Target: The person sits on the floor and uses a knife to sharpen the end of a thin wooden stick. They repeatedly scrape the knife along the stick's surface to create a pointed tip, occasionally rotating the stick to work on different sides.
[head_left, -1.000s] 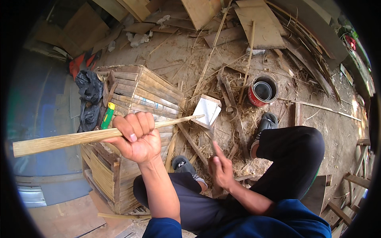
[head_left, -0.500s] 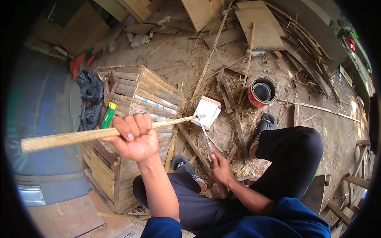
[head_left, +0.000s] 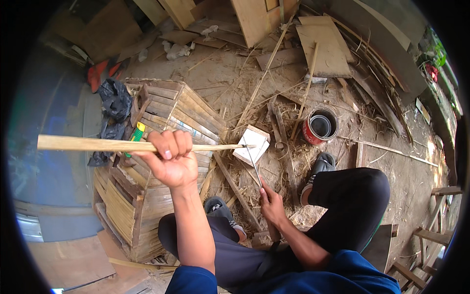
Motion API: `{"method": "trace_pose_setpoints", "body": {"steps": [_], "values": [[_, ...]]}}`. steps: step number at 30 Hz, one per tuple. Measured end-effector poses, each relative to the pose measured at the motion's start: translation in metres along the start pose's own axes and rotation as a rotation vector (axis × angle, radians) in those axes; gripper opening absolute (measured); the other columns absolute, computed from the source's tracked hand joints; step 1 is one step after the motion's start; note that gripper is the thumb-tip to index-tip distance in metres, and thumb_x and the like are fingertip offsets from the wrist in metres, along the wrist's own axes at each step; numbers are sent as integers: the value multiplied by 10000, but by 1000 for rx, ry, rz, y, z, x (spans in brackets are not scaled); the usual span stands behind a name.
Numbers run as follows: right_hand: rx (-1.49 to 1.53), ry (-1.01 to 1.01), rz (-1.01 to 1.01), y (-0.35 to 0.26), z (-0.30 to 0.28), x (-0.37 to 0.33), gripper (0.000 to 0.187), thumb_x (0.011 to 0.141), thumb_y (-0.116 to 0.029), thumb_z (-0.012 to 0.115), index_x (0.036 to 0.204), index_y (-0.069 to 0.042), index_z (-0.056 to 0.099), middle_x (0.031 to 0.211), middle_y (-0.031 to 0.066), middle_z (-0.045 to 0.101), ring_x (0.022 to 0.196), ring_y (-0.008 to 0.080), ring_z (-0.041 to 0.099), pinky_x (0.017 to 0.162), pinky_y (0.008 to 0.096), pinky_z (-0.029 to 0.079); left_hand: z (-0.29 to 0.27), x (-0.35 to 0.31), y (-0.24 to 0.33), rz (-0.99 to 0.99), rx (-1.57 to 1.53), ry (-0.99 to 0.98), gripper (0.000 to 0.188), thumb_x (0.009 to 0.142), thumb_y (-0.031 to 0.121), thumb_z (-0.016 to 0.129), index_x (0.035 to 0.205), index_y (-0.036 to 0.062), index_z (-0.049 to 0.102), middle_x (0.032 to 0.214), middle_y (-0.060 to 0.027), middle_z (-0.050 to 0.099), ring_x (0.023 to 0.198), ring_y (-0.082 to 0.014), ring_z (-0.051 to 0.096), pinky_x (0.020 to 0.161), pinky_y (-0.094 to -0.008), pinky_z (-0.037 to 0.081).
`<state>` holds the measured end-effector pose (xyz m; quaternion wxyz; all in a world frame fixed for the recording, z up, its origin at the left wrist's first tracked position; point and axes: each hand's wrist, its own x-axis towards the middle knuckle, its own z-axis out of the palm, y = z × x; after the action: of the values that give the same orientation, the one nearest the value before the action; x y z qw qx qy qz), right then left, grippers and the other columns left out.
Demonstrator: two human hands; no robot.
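Note:
My left hand (head_left: 172, 159) is closed round a long bamboo strip (head_left: 93, 143), which lies almost level across the view and narrows toward its right end. In my right hand (head_left: 272, 208) is a knife (head_left: 255, 170) with a long thin blade, angled up and to the left. The blade meets the strip close to its narrow tip. Below that spot is a small wooden block (head_left: 248, 158) with a white top. Whether the strip touches the block I cannot tell. Part of the knife's handle is hidden by my fingers.
A slatted wooden crate (head_left: 196, 105) stands at the left, with a green and yellow utility knife (head_left: 138, 133) and black plastic bags (head_left: 116, 100) by it. Right of the block is a red can (head_left: 313, 134). Shavings and sticks litter the floor; boards (head_left: 323, 46) lie farther off.
The strip has swung from a slant to nearly level, its wide left end rising. My left hand has moved slightly up. The knife blade still meets the strip near its tip.

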<state>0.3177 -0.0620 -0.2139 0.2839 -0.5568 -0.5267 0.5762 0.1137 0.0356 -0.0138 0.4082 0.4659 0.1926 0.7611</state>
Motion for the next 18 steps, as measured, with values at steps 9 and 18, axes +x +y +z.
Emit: {"method": "trace_pose_setpoints", "body": {"steps": [9, 18], "values": [[-85, 24, 57, 11, 9, 4, 505, 1037, -63, 483, 1534, -142, 461, 845, 199, 638, 664, 200, 580, 720, 340, 511, 11, -4, -8, -7, 14, 7, 619, 1003, 660, 440, 693, 130, 363, 564, 28, 232, 542, -117, 170, 534, -306, 176], [-28, 93, -202, 41, 17, 11, 477, 1055, -138, 480, 1531, -159, 463, 933, 269, 658, 728, 261, 630, 736, 380, 515, 15, -5, -14, 8, 65, -24, 634, 1003, 675, 430, 698, 121, 374, 567, 34, 256, 514, -112, 200, 525, -305, 196]]}}
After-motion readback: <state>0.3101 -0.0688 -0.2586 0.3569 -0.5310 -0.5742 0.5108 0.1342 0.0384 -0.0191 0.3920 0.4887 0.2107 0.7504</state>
